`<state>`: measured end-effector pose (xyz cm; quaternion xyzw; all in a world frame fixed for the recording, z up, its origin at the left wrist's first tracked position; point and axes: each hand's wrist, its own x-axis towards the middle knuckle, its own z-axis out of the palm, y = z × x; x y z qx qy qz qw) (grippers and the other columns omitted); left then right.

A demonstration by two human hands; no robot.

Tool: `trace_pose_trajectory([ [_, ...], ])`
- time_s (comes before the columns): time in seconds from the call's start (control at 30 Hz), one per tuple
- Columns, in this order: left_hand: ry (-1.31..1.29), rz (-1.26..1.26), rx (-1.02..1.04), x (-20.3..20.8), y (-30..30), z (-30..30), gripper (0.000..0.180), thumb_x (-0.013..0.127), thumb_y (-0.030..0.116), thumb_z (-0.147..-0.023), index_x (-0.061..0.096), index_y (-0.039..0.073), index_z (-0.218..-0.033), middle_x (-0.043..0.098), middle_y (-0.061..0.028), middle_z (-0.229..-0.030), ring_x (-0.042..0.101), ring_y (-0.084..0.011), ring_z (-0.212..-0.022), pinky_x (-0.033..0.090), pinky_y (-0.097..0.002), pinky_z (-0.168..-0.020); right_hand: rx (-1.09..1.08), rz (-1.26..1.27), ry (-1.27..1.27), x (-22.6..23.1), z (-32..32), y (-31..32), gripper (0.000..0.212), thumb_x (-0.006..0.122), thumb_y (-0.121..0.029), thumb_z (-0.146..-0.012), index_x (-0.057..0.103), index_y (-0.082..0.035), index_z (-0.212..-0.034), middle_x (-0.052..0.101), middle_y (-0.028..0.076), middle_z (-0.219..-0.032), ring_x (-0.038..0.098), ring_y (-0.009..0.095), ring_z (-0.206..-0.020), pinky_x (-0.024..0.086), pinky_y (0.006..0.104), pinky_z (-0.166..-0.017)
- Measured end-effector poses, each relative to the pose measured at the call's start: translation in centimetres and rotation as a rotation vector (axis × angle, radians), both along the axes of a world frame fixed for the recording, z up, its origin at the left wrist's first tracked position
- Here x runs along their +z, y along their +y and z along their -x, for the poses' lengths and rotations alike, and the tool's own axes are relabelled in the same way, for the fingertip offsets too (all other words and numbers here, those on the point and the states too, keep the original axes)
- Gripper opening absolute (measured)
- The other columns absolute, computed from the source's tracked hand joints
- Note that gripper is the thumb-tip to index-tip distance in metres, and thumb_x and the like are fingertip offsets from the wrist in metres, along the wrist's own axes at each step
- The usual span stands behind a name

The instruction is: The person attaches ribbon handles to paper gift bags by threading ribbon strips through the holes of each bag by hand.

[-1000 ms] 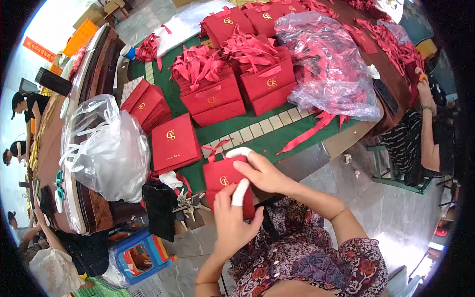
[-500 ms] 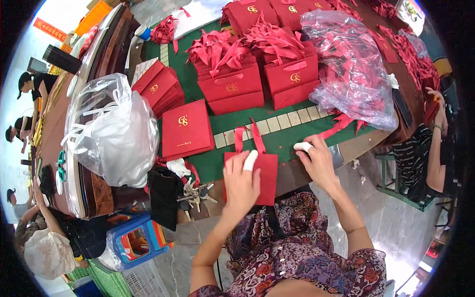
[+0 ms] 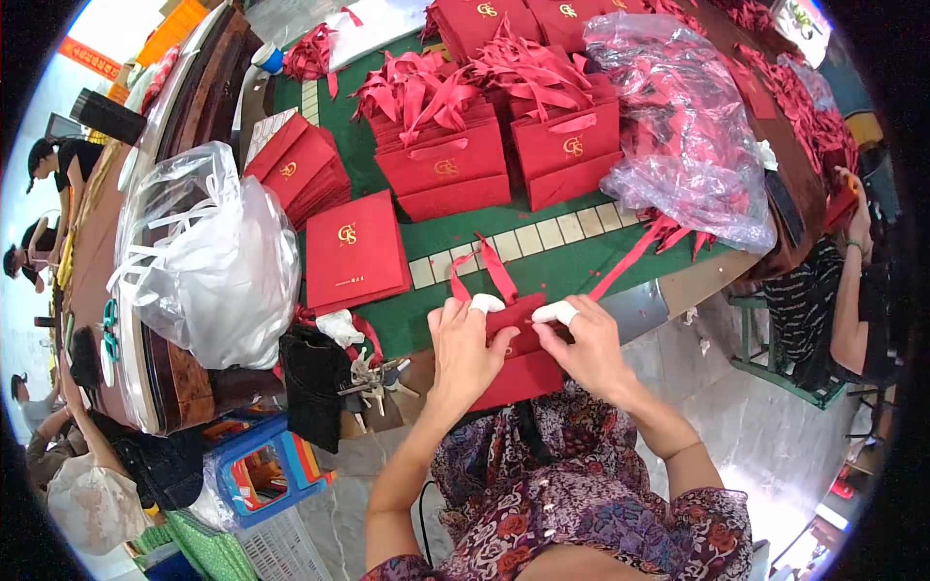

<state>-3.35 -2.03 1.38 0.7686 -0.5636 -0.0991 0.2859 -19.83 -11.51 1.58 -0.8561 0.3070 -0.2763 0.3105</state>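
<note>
A small flat red paper bag [image 3: 523, 378] lies at the table's near edge, a red ribbon handle [image 3: 497, 271] looping out beyond its top. My left hand [image 3: 460, 353] grips the bag's upper left side, thumb bent over it. At the upper right of the bag, my right hand [image 3: 591, 353] is closed in a pinch on a loose red ribbon [image 3: 623, 266], which trails back toward the ribbon heap. White wrappings cover one finger of each hand. The ribbon's end is hidden by the fingers.
Finished-looking red bags with ribbons [image 3: 446, 174] stand beyond my hands. Flat red bags [image 3: 356, 252] lie left, beside a clear plastic bag of white ribbons [image 3: 218, 271]. A clear bag of red ribbons [image 3: 678, 145] sits right. Keys [image 3: 373, 387] and a black pouch [image 3: 318, 382] are near left.
My right hand has moved left onto the bag's top, drawing the red ribbon along. The bag has shifted slightly and its top now appears bent. My left hand has closed on it.
</note>
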Motion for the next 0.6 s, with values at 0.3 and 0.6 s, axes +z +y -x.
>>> trace_pose_trajectory([
  [0.3,0.103,0.063,0.027,1.1,-0.1,1.4,0.029,0.079,0.014,-0.076,0.071,0.008,-0.103,0.066,-0.0093,-0.082,0.057,-0.0278,-0.082,0.038,-0.0399,-0.081,-0.085,-0.179,-0.009,0.1,-0.7,0.1,0.012,0.072,-0.012,-0.079,0.066,-0.005,-0.087,0.066,0.011,-0.082,0.063,0.031,-0.077,0.05,0.0412,-0.069],
  [0.6,-0.074,0.213,0.05,0.2,0.2,3.4,0.026,0.076,0.009,-0.077,0.071,0.011,-0.102,0.067,-0.0063,-0.086,0.058,-0.0263,-0.083,0.039,-0.039,-0.08,-0.058,-0.157,0.054,1.0,-1.4,0.1,0.014,0.072,-0.01,-0.078,0.062,-0.004,-0.087,0.066,0.012,-0.082,0.064,0.032,-0.077,0.05,0.0421,-0.069],
])
